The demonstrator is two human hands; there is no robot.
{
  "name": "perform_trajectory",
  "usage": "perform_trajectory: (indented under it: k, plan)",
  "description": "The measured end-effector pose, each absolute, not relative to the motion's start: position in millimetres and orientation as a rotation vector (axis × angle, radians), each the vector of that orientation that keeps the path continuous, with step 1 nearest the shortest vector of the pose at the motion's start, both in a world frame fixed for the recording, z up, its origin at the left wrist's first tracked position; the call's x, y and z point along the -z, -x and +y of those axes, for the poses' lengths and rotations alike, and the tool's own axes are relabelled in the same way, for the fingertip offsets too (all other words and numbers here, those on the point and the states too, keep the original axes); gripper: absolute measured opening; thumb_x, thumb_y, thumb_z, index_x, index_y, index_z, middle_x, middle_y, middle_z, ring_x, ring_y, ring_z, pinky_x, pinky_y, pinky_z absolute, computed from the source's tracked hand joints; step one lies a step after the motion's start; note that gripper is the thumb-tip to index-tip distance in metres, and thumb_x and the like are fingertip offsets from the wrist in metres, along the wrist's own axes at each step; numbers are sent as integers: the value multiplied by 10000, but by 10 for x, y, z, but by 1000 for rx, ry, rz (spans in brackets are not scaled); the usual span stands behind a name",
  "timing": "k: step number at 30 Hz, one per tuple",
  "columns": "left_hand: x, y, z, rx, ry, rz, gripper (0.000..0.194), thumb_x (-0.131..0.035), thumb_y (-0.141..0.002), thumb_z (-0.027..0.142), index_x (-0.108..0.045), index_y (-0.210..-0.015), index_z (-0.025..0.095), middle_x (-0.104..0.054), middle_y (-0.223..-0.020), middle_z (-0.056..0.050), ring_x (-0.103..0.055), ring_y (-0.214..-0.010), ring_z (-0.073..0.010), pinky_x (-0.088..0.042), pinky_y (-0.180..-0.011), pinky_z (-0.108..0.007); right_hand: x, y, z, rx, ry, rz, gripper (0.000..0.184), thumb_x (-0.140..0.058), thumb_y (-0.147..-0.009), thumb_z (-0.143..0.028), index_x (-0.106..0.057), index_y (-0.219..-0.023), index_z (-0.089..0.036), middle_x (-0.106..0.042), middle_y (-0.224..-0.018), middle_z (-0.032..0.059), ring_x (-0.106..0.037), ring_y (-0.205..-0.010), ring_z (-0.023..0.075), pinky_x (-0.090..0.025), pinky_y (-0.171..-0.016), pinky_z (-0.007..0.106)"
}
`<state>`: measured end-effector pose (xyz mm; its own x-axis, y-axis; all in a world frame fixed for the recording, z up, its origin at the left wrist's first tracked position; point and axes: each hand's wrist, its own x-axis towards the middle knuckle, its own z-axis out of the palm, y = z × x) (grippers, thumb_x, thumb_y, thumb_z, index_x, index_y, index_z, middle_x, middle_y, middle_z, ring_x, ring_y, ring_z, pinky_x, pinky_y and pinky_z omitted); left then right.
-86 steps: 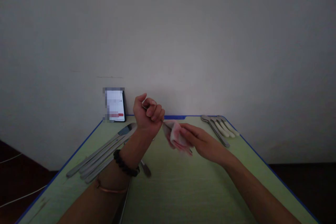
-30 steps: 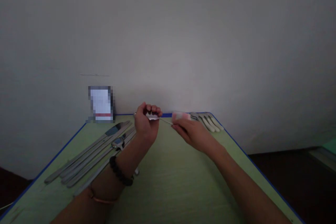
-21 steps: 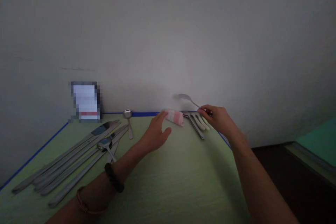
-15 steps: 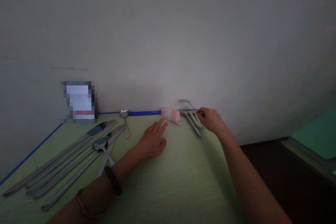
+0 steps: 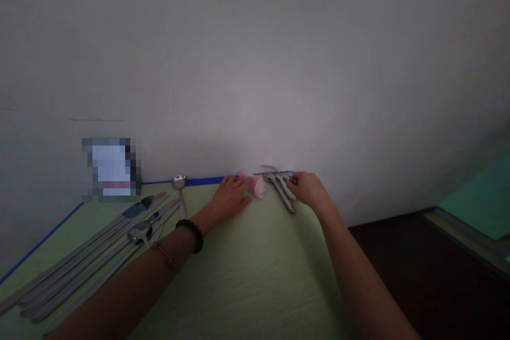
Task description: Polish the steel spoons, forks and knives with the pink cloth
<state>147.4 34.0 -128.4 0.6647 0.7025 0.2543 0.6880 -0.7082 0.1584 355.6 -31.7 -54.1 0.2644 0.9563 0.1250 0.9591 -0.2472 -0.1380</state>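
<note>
My right hand (image 5: 308, 188) pinches the handle of a metal spoon (image 5: 270, 167), whose bowl points left near the wall. Below it, a bundle of metal utensils (image 5: 283, 196) lies at the table's far right corner. A rolled pink and white cloth (image 5: 255, 186) rests left of that bundle. My left hand (image 5: 231, 196) is at the cloth's left end, fingers stretched out and palm down; whether it presses on the cloth is unclear. Farther left, a small metal spoon (image 5: 179, 183) lies by the back edge, its handle partly hidden by my left wrist.
Several long metal utensils (image 5: 91, 255) spread over the left of the green table (image 5: 247, 276), a spoon (image 5: 139, 231) on top of them. A blurred-out upright panel (image 5: 111, 170) leans at the back left. The wall (image 5: 255, 64) meets the back edge.
My left hand has moved up to the cloth's left end, and the cloth looks shifted and turned. My right hand has lowered the spoon towards the utensil bundle. The view has tilted slightly.
</note>
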Motion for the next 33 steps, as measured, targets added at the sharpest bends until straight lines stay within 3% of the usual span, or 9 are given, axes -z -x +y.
perform_trajectory:
  k: [3, 7, 13, 19, 33]
  plan:
    - [1250, -1460, 345, -493, -2828, 1195, 319, -433, -898, 352, -590, -1101, 163, -554, -1185, -167, -452, -1123, -328, -339, -945, -497, 521, -3551, -328, 31, 2351, -1783, 250, -478, -810, -265, -706, -868, -178, -710, -895, 115, -647, -830, 206, -422, -669, 266]
    - [1199, -1398, 264, -517, -2849, 1106, 270, -364, -922, 255, -611, -957, 153, -539, -1142, -150, -440, -1127, -284, -349, -950, -446, 533, -3554, -332, 48, 2368, -1776, 248, -480, -806, -270, -705, -843, -170, -709, -890, 126, -645, -840, 211, -431, -671, 267]
    - [1226, -1236, -45, -432, -2821, 906, 224, -387, -914, 335, -540, -957, 176, -591, -919, -71, -552, -842, -204, -451, -786, -330, 599, -3516, -316, 26, 2422, -1765, 238, -479, -800, -251, -695, -840, -159, -702, -913, 145, -652, -860, 234, -441, -668, 282]
    - [1374, -1207, -122, -529, -2727, 971, 225, -371, -911, 334, -498, -968, 157, -570, -957, -104, -529, -920, -239, -427, -860, -395, 674, -3460, -302, 9, 2494, -1734, 242, -481, -800, -265, -682, -892, -166, -696, -936, 147, -654, -878, 259, -451, -666, 299]
    - [1445, -1138, -84, -589, -2643, 917, 163, -455, -859, 290, -493, -968, 175, -575, -1021, -113, -524, -1000, -257, -429, -891, -406, 811, -3450, -249, -23, 2526, -1764, 242, -489, -805, -286, -675, -917, -181, -696, -947, 143, -649, -897, 270, -475, -684, 326]
